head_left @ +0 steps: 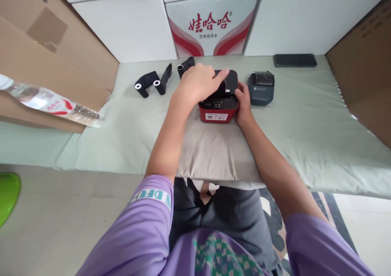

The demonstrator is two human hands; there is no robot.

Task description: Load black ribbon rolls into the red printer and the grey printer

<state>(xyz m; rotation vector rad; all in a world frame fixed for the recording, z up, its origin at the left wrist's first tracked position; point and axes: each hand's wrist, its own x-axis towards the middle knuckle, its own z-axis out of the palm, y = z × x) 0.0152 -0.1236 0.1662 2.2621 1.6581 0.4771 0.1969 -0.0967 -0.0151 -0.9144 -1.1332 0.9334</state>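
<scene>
A red label printer (217,112) with a black top and a white sticker on its near side stands on the cloth-covered surface in front of me. My left hand (201,80) lies over its top left part, thumb stretched to the right and the other fingers curled down, their tips hidden. Against the printer's right side my right hand (243,102) is closed, gripping the edge. Just right of that hand sits a dark blue-grey portable printer (261,89). Left of my left hand lie a black bracket-like piece with two round posts (148,82) and another black tubular part (186,65).
A black phone (295,60) lies at the back right. White cartons (210,31) with red print line the back; brown cardboard boxes (61,43) stand at both sides. A water bottle (55,100) appears at left. The surface's front edge runs just before my lap.
</scene>
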